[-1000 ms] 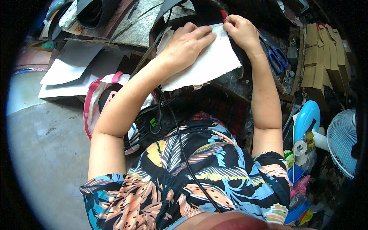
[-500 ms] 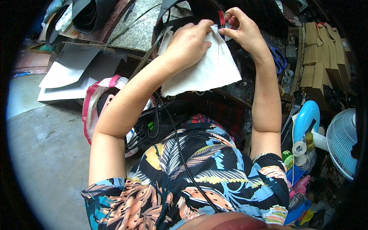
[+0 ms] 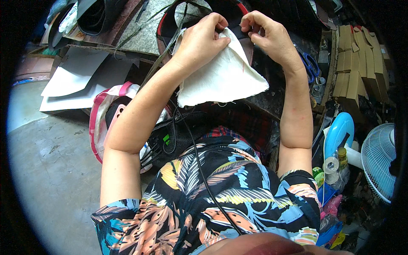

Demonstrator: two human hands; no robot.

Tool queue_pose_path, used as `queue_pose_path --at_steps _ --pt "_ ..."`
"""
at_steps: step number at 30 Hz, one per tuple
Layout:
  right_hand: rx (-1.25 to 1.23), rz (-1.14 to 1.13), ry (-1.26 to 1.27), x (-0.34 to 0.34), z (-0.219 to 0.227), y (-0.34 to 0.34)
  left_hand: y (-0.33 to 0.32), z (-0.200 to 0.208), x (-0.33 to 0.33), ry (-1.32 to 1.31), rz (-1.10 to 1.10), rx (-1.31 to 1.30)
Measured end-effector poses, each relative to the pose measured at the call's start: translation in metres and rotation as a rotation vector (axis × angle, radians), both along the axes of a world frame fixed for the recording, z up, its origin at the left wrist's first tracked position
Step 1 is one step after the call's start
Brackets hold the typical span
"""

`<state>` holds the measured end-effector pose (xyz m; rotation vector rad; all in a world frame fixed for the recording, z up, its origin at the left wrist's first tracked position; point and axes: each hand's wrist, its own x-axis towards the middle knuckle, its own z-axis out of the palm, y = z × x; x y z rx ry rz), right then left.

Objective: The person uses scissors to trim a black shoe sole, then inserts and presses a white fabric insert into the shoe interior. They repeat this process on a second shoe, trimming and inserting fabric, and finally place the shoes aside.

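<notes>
My left hand (image 3: 203,41) pinches the top edge of a white cloth piece (image 3: 221,76) between thumb and fingers. The cloth hangs toward me, with frayed edges and a fold along its right side. Just right of its top, my right hand (image 3: 270,39) is raised with curled fingers drawn together; whatever lies between the fingertips is too small to make out. Behind both hands lies a black curved piece with red edging (image 3: 243,8), partly covered by the left hand and the cloth.
White sheets (image 3: 76,76) jut from the bench at left, above a pink-and-white bag (image 3: 96,123). Blue-handled scissors (image 3: 312,68) lie right of my right forearm. Farther right are stacked cardboard pieces (image 3: 350,63) and a fan (image 3: 378,161). A black cable (image 3: 197,165) runs down my front.
My right hand has come away from the cloth's top corner and moved slightly left, its fingers curling more. My left hand has shifted up and left, folding the cloth's top right edge.
</notes>
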<state>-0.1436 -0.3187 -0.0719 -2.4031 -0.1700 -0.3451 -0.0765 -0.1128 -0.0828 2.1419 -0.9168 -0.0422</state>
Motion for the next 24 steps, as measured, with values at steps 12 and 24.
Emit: queue_pose_path --at_steps 12,24 --pt "-0.425 0.04 -0.248 0.006 -0.012 0.002 0.004 -0.006 0.01 0.278 -0.109 -0.179" --pt "-0.574 0.04 -0.279 0.007 -0.011 0.005 0.004 -0.012 0.013 0.256 -0.115 -0.184"
